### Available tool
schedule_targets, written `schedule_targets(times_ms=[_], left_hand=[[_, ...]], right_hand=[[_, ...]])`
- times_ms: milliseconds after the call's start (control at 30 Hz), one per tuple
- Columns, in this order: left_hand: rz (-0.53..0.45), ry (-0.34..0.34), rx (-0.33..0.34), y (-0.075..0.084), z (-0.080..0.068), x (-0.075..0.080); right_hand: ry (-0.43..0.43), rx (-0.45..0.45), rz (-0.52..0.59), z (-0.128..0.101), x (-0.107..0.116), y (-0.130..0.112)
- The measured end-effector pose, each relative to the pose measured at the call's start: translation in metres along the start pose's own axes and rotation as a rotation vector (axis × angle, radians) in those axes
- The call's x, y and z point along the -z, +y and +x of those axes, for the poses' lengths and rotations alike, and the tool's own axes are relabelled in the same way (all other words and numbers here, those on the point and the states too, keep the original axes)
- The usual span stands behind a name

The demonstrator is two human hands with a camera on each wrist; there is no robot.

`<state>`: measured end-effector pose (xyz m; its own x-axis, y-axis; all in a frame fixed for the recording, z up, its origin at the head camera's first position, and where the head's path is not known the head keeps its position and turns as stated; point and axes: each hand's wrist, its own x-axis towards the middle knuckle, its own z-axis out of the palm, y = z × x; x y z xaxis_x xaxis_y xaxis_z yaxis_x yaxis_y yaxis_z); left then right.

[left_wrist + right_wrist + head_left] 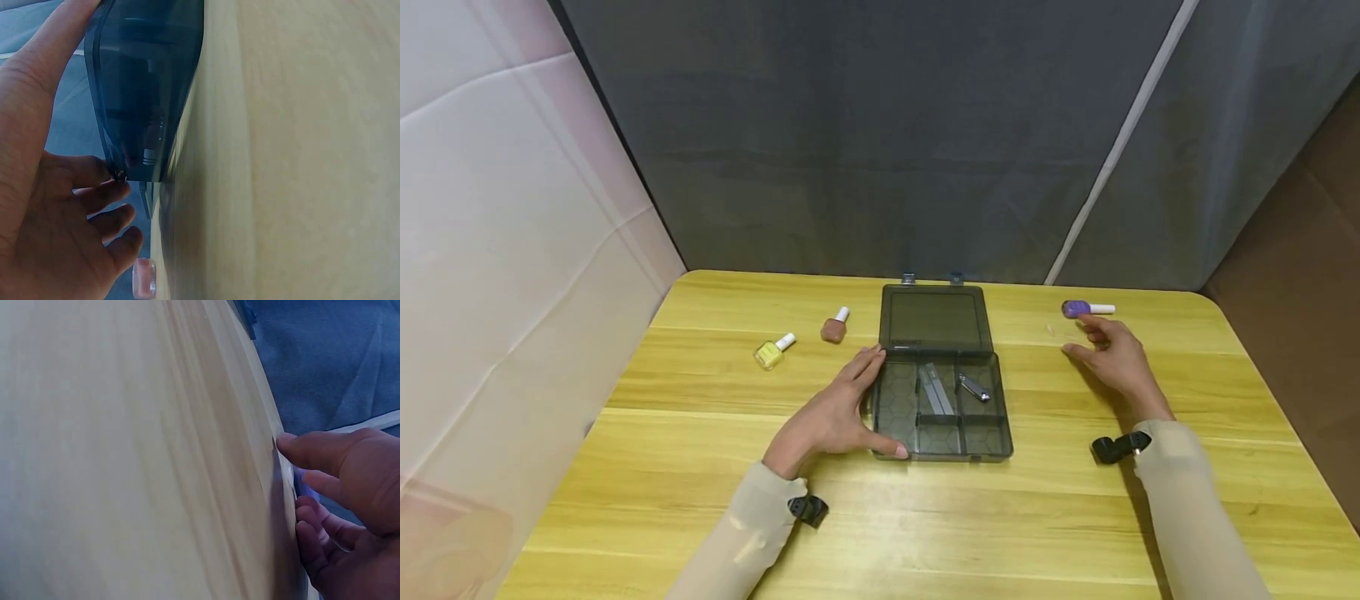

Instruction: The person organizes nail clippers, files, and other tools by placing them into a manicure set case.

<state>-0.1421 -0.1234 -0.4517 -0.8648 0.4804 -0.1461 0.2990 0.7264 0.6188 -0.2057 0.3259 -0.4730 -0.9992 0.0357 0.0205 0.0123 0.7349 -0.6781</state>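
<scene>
A dark see-through compartment box (895, 446) lies on the table with its lid (934, 317) folded back. My left hand (835, 412) holds its left side, thumb at the front edge and fingertips at the back left corner. Inside are a nail clipper (974, 387) in the right back compartment and flat grey strips (936, 390) in the middle one. A purple nail polish bottle (1075, 309) with a white cap lies on its side at the back right. Just in front of it is my right hand (1112, 358), thumb and index finger apart, the index fingertip right at the bottle.
Left of the box lie a brown nail polish bottle (833, 330) and a yellow nail polish bottle (768, 355), both white-capped. A small clear piece (1049, 328) rests near the purple bottle. A grey curtain (850, 150) hangs behind the wooden table (925, 533).
</scene>
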Motion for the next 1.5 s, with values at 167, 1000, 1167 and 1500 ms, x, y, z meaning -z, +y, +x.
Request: schedule_targets(times_ms=[167,1000,1167,1500], left_hand=[[0.0,0.0,0.005,-0.001,-0.001,0.0],[0.003,0.008,0.002,-0.002,0.0,-0.002],[0.001,0.014,-0.001,-0.001,-0.001,-0.002],[0.011,0.012,-0.01,-0.001,0.0,-0.001]], right_hand=[[0.005,0.012,-0.026,0.002,-0.004,-0.002],[0.115,-0.051,-0.068,0.001,-0.007,-0.01],[0.103,-0.07,-0.066,0.0,-0.005,-0.009],[0.093,-0.022,-0.055,-0.008,-0.005,-0.014]])
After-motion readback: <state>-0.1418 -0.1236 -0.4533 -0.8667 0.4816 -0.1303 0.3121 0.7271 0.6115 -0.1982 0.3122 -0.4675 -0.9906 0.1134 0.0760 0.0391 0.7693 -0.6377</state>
